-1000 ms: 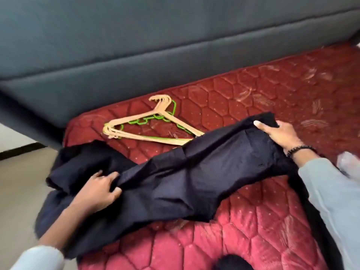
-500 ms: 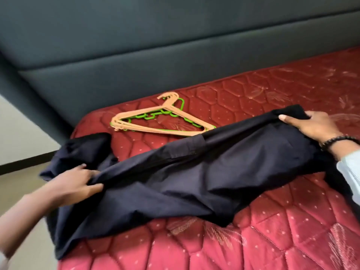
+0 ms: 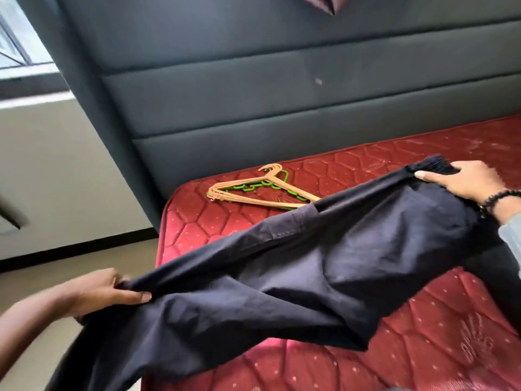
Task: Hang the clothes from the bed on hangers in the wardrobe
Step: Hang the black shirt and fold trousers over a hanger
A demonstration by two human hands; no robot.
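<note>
A dark navy garment (image 3: 296,272) is stretched across the red quilted mattress (image 3: 439,334), lifted off it between both hands. My left hand (image 3: 104,292) pinches its lower-left end beyond the bed's left edge. My right hand (image 3: 462,182) grips the bunched upper-right end. Behind the cloth, a stack of tan hangers (image 3: 253,193) lies on the mattress with a green hanger (image 3: 253,187) underneath. The wardrobe is out of view.
A grey padded headboard (image 3: 282,94) rises behind the bed. To the left are a pale wall with a dark skirting strip (image 3: 56,258), a beige floor (image 3: 33,280) and a window corner (image 3: 17,38). A dark cloth (image 3: 324,2) hangs at the top edge.
Both hands have pulled apart and upward, drawing the garment taut and off the mattress. The left hand has closed into a pinch on the cloth. The view has tilted up.
</note>
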